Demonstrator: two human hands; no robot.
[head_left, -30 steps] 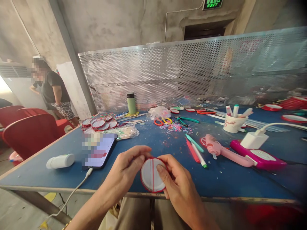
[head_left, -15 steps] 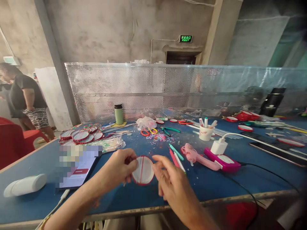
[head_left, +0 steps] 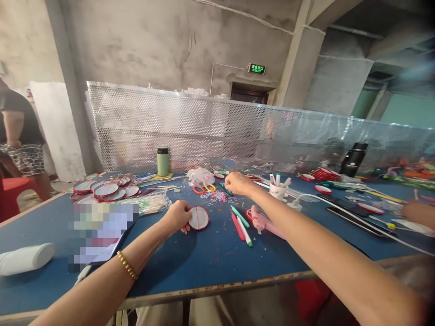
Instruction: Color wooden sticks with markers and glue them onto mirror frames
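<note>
My left hand (head_left: 178,216) is closed on a white round disc with a red rim and a red band across it (head_left: 199,218), held just above the blue table (head_left: 190,267). My right hand (head_left: 237,182) is stretched far forward, fingers curled over the heap of small coloured rubber bands (head_left: 220,196) beside the green-handled pliers (head_left: 227,189). What its fingers pinch, if anything, is hidden. Red, green and white marker pens (head_left: 240,222) lie just right of the disc.
A phone (head_left: 98,231) lies at left with a white tube (head_left: 25,259). Finished red-rimmed discs (head_left: 105,189), a green flask (head_left: 162,161), a pink glue gun (head_left: 263,222), a cup of pens (head_left: 277,188) and a perforated metal screen (head_left: 217,131) lie beyond. A person (head_left: 16,131) stands far left; another hand (head_left: 418,213) at right.
My right hand let go of the disc and reached forward to the rubber bands. My left hand carried the disc a little further out. The view lifted and swung right.
</note>
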